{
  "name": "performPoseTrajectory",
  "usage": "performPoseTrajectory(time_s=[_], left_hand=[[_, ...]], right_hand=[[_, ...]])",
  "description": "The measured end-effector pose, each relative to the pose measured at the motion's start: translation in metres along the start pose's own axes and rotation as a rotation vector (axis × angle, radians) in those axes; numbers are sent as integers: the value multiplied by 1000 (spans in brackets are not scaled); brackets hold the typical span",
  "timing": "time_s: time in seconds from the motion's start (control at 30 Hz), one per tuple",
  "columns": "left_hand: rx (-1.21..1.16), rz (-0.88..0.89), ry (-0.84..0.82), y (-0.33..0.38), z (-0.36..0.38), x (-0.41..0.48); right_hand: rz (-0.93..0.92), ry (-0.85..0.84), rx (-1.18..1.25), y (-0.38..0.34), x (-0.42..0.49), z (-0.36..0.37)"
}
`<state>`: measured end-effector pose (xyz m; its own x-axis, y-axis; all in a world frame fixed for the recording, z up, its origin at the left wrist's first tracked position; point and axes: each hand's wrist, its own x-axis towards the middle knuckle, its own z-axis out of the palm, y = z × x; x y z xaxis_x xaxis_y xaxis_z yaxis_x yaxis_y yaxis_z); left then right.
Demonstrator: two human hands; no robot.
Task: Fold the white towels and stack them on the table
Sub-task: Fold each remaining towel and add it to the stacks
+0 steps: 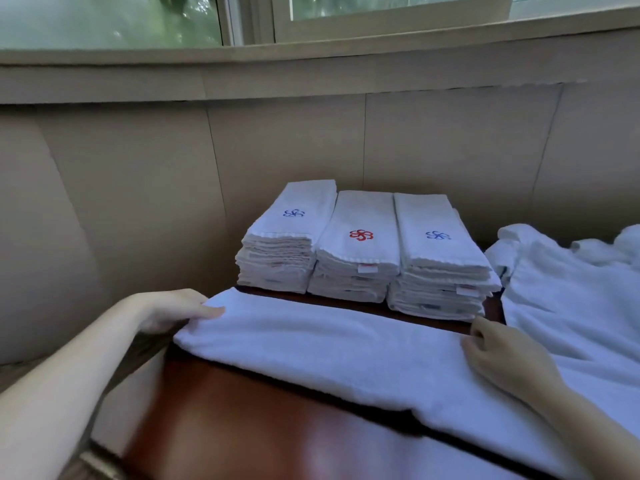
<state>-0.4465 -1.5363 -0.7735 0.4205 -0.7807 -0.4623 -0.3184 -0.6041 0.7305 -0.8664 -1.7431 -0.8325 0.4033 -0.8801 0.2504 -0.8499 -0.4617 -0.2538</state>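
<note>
The left hand (173, 310) hides its fingers under the towel (311, 348), whose right end leaves the bottom edge; tags (367, 268) on the stacks (277, 265) are too small to read

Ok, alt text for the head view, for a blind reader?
A left hand pinches the left end of a white towel across a brown table; a right hand holds its far edge. Behind stand three stacks of folded towels; loose towels lie right.

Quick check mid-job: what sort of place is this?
Likely a hotel or spa room: stacks of folded white towels with embroidered logos, a polished wooden table, a heap of unfolded white linen beside it.
</note>
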Motion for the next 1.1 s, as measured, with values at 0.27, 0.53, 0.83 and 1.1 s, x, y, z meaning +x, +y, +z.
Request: performPoseTrajectory(time_s=[0.27,0.53,0.83,1.1], left_hand=[[187,30,277,-11,-5,-25],[298,-48,425,12,26,7],[870,-172,639,23,62,7],[773,471,348,83,177,13]], right_hand=[[-43,-125,-11,-3,-3,-10],[-18,-85,15,-9,-12,-2],[-23,-134,36,-8,-6,-7],[25,-208,-111,17,-26,-27]])
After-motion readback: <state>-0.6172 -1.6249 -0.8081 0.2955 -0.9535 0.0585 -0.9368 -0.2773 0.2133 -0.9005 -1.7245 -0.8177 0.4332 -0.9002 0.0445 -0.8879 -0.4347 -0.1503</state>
